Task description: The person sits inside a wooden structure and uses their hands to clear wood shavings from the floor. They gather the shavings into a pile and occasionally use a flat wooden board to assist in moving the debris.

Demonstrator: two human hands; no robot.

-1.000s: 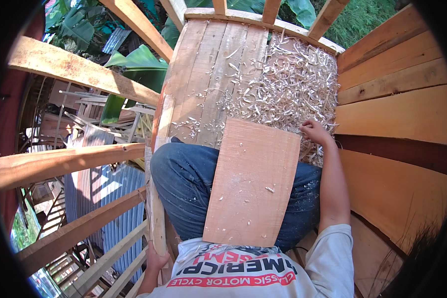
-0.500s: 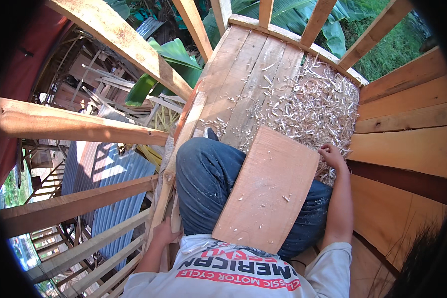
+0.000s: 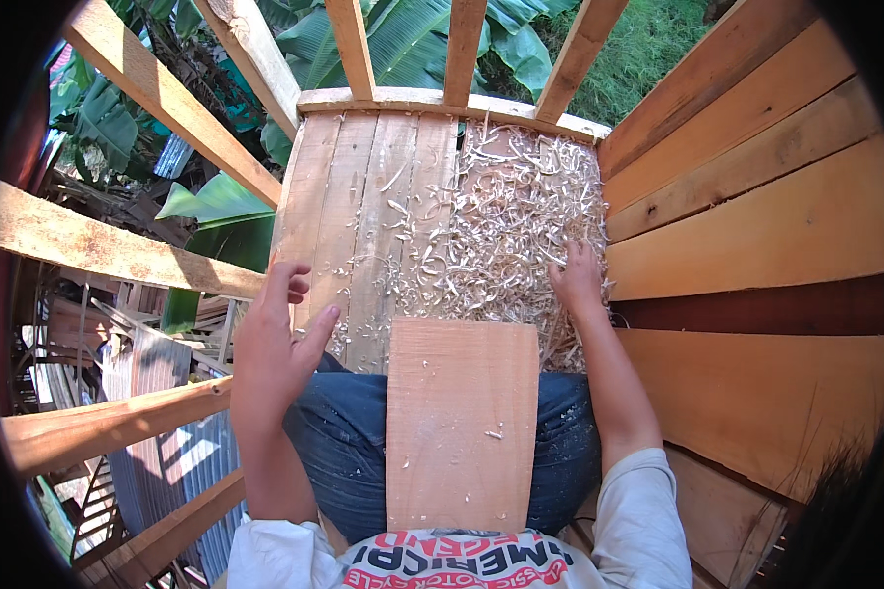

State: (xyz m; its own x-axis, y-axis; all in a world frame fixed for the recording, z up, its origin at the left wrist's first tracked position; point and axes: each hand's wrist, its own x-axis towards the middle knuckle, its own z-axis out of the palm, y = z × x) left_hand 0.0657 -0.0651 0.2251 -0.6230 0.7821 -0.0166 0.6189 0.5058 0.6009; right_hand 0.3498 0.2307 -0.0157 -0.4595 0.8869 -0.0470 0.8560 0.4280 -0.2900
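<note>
A flat wooden board (image 3: 462, 422) lies across my lap, over the dark jeans, with a few small curls of wood on its face. My left hand (image 3: 283, 329) is raised in the air beside the railing on the left, thumb and fingers apart, holding nothing. Over on the right, my right hand (image 3: 578, 277) reaches to a thick spread of wood shavings (image 3: 521, 221). Its thumb stands apart from the slightly bent fingers, and its fingertips are at the shavings. I see nothing gripped in it.
Floor planks (image 3: 349, 196) run ahead, with scattered shavings. Slanted wooden railing bars (image 3: 128, 250) line the left and far sides. A wall of wide boards (image 3: 746, 236) stands close on the right. Corrugated metal sheets (image 3: 201, 456) lie below, beyond the railing, and banana leaves (image 3: 403, 49) grow past the far edge.
My left hand has let go of the wood at my left side and come up and forward. My right hand has reached farther ahead into the shavings. The lap board now appears straighter as the view turned.
</note>
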